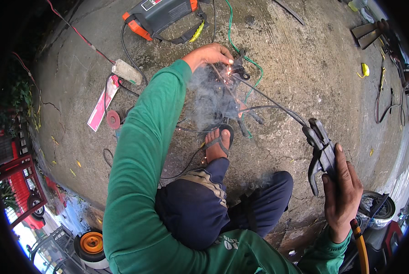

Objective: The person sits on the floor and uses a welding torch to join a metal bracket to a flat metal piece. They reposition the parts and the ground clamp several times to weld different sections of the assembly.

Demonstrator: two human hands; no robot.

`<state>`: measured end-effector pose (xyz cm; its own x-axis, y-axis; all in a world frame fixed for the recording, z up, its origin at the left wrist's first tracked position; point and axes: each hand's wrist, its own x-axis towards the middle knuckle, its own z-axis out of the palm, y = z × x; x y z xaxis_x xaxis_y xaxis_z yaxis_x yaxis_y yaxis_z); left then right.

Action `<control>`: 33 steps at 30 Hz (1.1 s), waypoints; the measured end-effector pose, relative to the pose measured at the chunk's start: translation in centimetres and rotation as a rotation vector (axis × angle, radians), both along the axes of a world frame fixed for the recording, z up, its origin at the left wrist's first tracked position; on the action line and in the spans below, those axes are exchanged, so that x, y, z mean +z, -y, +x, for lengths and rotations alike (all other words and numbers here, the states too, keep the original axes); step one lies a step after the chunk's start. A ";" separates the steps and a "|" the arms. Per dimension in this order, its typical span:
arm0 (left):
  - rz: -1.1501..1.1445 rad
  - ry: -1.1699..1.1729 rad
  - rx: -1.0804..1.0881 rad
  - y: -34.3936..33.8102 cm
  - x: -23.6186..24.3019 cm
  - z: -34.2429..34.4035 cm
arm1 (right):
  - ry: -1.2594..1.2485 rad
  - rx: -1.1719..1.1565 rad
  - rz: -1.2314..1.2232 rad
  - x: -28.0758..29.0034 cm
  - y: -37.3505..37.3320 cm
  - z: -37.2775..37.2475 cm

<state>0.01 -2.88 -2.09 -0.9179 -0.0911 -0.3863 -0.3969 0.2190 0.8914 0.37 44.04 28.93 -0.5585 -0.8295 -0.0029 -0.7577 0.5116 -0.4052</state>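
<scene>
My right hand grips a black welding electrode holder at the right. From its jaws a thin dark welding rod runs up and left. The rod's far end meets a dark metal piece on the ground, where bright sparks fly and grey smoke drifts left. Beside the sparks, my left hand is closed, with fingertips pinched at the metal piece; smoke and glare hide exactly what they hold. A reddish clamp-like tool lies just below the smoke.
A black and orange welding machine stands at the top, with a green cord beside it. To the left lie a power strip, a pink-and-white card and a reddish disc. Cables cross the concrete near my sandalled foot.
</scene>
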 end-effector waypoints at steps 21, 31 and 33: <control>0.037 0.086 0.084 -0.4 0.0 0.4 | 0.040 0.051 -0.021 -0.7 0.6 -0.1; 0.030 0.093 0.073 -0.5 0.3 0.1 | 0.033 0.065 -0.007 -0.7 0.6 -0.2; 0.023 0.095 0.070 -0.7 0.6 -0.2 | 0.032 0.061 0.001 -0.5 0.7 -0.2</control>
